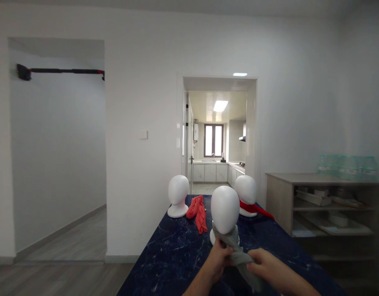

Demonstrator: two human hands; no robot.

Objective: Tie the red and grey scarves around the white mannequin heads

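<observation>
A white mannequin head (225, 209) stands upright on the dark blue marbled table (173, 250), in front of me. Around its neck goes a grey-green scarf (241, 258), whose ends come forward toward me. My left hand (219, 255) is closed on the scarf just below the head's chin. To the right, my right hand (263, 263) grips the scarf with thumb and fingers, and a loose end hangs below it. How the scarf crosses between the hands is partly hidden by my fingers.
Behind on the left is a bare mannequin head (178, 191), with a coral scarf (198, 213) lying beside it. Behind on the right, another head (245, 190) wears a red scarf (254, 209). A shelf unit (278, 197) with bottles (346, 166) on top stands right of the table.
</observation>
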